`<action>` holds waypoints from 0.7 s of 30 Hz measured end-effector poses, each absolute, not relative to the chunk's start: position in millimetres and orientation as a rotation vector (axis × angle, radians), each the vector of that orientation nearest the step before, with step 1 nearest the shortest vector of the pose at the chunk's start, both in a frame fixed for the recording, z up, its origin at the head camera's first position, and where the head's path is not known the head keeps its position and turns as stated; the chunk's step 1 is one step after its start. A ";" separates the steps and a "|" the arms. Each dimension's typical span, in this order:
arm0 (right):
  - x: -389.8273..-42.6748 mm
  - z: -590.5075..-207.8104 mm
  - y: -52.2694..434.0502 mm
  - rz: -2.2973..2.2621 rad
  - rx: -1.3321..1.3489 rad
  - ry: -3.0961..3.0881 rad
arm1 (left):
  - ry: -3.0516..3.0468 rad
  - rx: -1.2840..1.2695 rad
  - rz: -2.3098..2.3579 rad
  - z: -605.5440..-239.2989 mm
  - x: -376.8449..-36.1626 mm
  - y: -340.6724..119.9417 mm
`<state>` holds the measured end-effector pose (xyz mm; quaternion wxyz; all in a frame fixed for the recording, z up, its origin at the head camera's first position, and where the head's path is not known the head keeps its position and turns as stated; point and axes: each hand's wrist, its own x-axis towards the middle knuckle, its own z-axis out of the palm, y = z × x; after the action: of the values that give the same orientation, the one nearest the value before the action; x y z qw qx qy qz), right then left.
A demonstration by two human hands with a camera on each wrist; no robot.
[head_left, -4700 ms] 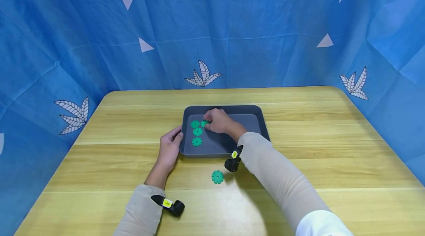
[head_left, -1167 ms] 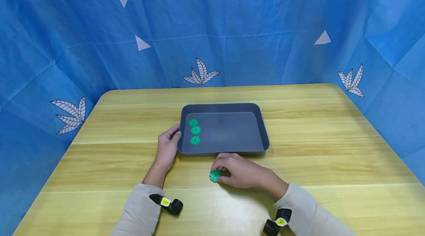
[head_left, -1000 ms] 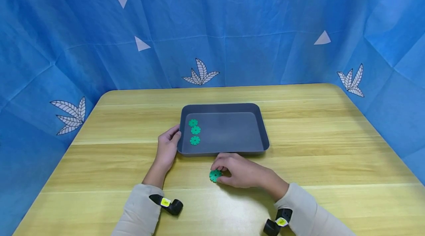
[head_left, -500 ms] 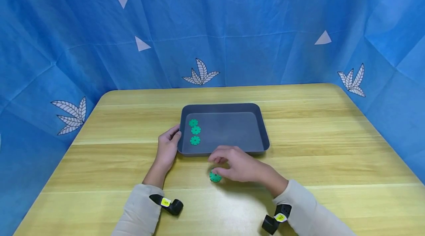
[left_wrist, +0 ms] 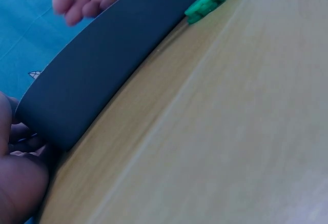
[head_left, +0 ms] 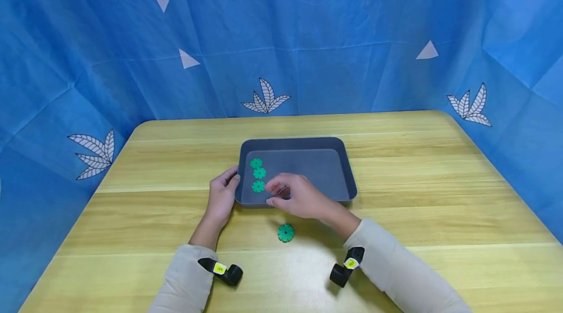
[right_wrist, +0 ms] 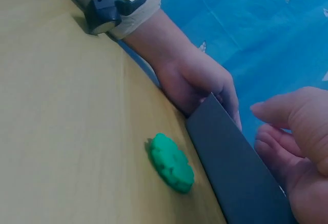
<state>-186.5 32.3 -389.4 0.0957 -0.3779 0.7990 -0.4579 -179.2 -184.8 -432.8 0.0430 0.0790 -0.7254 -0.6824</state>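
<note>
Three green discs (head_left: 258, 174) lie in the grey tray (head_left: 347, 176); right hand (head_left: 295, 197) fingers loosely curled, holding nothing.

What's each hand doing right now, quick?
Left hand: grips the left edge of the tray.
Right hand: open, fingers loose over the tray's near edge, holding nothing; a green disc lies on the table below it.
</note>
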 end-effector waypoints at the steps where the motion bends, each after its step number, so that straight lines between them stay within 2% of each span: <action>1: -188.8 -389.3 30.1 -1.354 -1.117 2.373 | -2.217 0.240 -2.087 -433.1 -179.3 -184.9; 12: -223.4 -395.5 8.1 -1.261 -1.035 2.422 | -2.212 0.237 -2.092 -434.3 -179.4 -184.9; 21: -235.2 -405.5 -3.6 -1.170 -0.901 2.434 | -2.201 0.231 -2.082 -433.6 -179.5 -183.4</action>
<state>-235.2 -3.6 -405.5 0.1470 -0.3129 0.8456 -0.4067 -179.5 -183.4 -433.6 0.0514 0.0758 -0.7234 -0.6843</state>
